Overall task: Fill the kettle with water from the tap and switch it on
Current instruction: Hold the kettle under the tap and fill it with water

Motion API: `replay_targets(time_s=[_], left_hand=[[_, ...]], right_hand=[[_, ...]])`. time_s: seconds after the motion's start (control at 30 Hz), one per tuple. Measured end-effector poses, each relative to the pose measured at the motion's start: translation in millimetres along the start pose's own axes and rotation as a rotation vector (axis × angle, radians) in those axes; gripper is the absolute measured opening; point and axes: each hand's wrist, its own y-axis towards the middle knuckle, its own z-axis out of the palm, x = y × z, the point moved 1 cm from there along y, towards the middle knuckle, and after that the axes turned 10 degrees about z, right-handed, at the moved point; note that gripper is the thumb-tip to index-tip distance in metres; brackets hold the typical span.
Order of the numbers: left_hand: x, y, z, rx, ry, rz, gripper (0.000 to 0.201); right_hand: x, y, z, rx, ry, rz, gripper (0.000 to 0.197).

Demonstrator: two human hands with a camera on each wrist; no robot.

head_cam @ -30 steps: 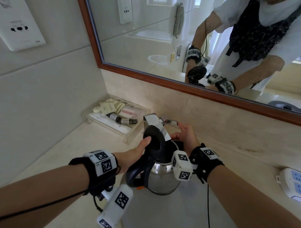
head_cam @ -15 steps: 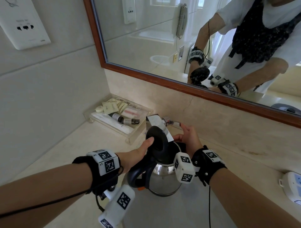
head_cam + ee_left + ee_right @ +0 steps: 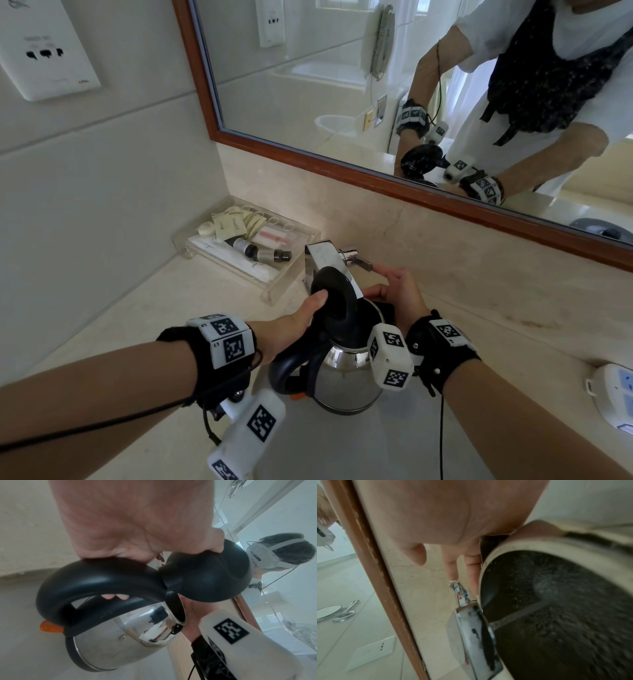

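Left hand (image 3: 291,329) grips the curved black plastic handle of the rounded steel kettle (image 3: 346,380), lid upright, under the square chrome tap (image 3: 325,260). Right hand (image 3: 397,294), fingers extended, apparently touches the slim tap lever (image 3: 359,262).

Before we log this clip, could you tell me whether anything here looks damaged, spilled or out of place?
Only the mirror frame: the right wrist view shows its brown finish chipped in pale flecks along the edge. No spill shows; the kettle is held open-lidded under the tap.
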Motion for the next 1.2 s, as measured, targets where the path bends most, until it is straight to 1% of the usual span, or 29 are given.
replay_targets(time_s=[0.03,0.17,0.2,0.27,0.33,0.4,0.53,0.67,0.73,0.83,0.87,0.97,1.0,1.1,1.2], left_hand=[[-1.0,0.1,0.3,0.013,-0.001,-0.012,0.051],[-4.2,-0.3,2.0,0.01,0.009,-0.024,0.042],[-3.2,-0.6,2.0,0.019,0.013,-0.027,0.045],[-0.8,-1.4,2.9,0.048,0.032,-0.032,0.056],[2.6,-1.4,3.6,0.063,0.064,-0.044,0.068],[7.3,-3.4,5.9,0.052,0.097,-0.033,0.069],[15.6,-11.3,13.6,0.032,0.107,0.004,0.064],[20.3,-21.1,24.4,-0.001,0.134,0.072,0.059],[22.1,-28.9,29.4,0.02,0.156,0.095,0.058],[20.9,-42.5,35.9,0.009,0.184,0.114,0.051],[18.4,-48.4,37.6,0.012,0.205,0.122,0.051],[10.8,-65.7,42.0,0.064,0.271,0.147,0.044],[8.3,-74.6,44.2,0.098,0.286,0.144,0.045],[5.2,-98.8,50.4,0.232,0.332,0.104,0.062],[8.3,-120.7,55.3,0.324,0.432,0.142,0.077]], right_hand=[[-0.1,1.1,0.0,-0.009,-0.001,-0.008,0.039],[-1.4,4.4,-2.3,0.009,-0.003,-0.001,0.037],[-2.4,3.9,-2.7,0.014,-0.004,0.002,0.036],[-6.1,2.9,-3.6,0.014,0.028,0.011,0.034],[-12.9,4.5,-5.4,-0.001,0.065,0.01,0.037],[-21.6,4.9,-7.8,-0.013,0.074,0.013,0.04],[-34.1,-3.7,-16.2,-0.036,0.079,0.018,0.029],[-42.0,-20.9,-27.1,-0.033,0.074,0.007,0.047],[-42.6,-35.3,-31.6,-0.027,0.099,-0.005,0.051],[-40.8,-65.1,-36.7,-0.021,0.148,-0.036,0.053],[-40.0,-76.7,-38.1,-0.028,0.157,-0.049,0.055],[-39.8,-111.2,-40.2,-0.054,0.176,-0.086,0.058],[-41.6,-125.7,-42.2,-0.07,0.185,-0.106,0.059],[-48.1,-168.7,-46.1,-0.123,0.24,-0.167,0.064],[-56.5,-212.3,-45.7,-0.182,0.294,-0.221,0.064]])
